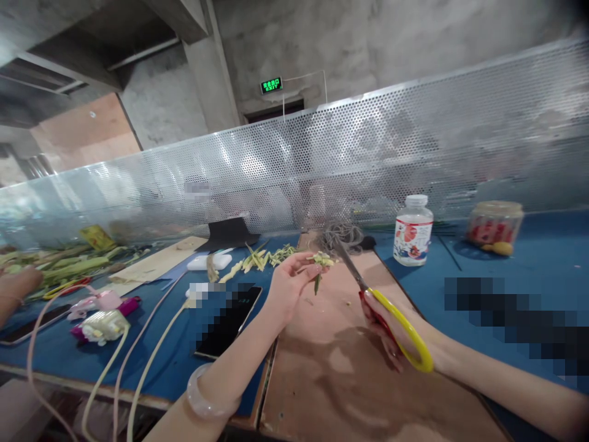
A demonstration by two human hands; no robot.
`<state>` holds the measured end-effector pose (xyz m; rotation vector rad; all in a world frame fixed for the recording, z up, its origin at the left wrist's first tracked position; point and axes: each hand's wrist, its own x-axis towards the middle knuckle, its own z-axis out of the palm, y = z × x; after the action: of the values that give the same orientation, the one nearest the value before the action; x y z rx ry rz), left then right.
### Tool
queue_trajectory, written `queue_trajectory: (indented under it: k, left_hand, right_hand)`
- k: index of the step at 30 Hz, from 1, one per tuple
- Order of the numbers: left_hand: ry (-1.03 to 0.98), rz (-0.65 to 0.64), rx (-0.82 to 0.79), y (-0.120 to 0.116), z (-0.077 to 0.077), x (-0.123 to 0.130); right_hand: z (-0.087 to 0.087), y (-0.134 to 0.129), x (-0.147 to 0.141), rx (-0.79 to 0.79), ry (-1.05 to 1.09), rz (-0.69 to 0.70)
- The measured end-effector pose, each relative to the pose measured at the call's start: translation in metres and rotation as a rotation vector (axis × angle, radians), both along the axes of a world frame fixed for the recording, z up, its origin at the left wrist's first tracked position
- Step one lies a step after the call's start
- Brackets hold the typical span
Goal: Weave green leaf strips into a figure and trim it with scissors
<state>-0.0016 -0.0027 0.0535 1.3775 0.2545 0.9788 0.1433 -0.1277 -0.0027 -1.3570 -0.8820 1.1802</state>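
My left hand [294, 279] pinches a small green and pale-yellow sprig [322, 261] that looks like a flower or leaf cluster; its exact kind is unclear. A pair of scissors [393, 328] with yellow and red handles is gripped in my right hand [384, 328]. Their blades point up and away, just right of the sprig and apart from it. Beneath both hands lies a brown board [317, 393]. Behind the scissor tips sits a tangle of grey wire or thread [345, 238].
A smartphone [234, 319] lies left of my left forearm, near charging cables [159, 350]. A white-capped bottle [413, 233] and a jar [494, 227] stand at right. Green plant pieces [257, 258] lie behind. Another person's hand [21, 288] is at far left. A perforated metal panel [257, 166] spans the back.
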Motion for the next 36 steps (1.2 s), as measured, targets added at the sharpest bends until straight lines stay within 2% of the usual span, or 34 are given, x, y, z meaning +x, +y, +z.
queue_trajectory:
  k: [5, 9, 14, 18, 24, 28, 31, 36]
  left_hand:
    - [0.006, -0.037, -0.025, -0.001, 0.001, -0.001]
    - [0.005, -0.051, -0.038, 0.001, -0.001, -0.001]
    - [-0.020, -0.078, -0.069, 0.003, -0.002, 0.000]
    - [-0.039, -0.106, -0.127, 0.005, -0.001, 0.000]
    - [-0.049, -0.084, -0.144, 0.008, -0.003, 0.000]
    - [-0.025, -0.080, -0.132, 0.008, -0.005, 0.000]
    - [0.042, -0.082, -0.122, 0.005, -0.003, -0.001]
    - [0.132, -0.151, -0.016, -0.005, 0.001, 0.000]
  right_hand:
    - [0.004, 0.000, -0.001, 0.011, 0.053, -0.010]
    - [0.000, -0.001, 0.001, 0.023, 0.072, -0.020]
    - [-0.007, 0.004, 0.006, 0.027, 0.108, 0.039]
    - [-0.005, 0.005, 0.007, -0.018, 0.115, 0.038]
    - [-0.002, 0.000, 0.004, 0.034, 0.018, 0.083]
    - [-0.006, -0.002, 0.000, 0.110, -0.044, 0.038]
    - [-0.007, -0.002, -0.002, 0.156, -0.041, -0.046]
    - [0.008, -0.008, -0.005, 0.311, -0.098, -0.181]
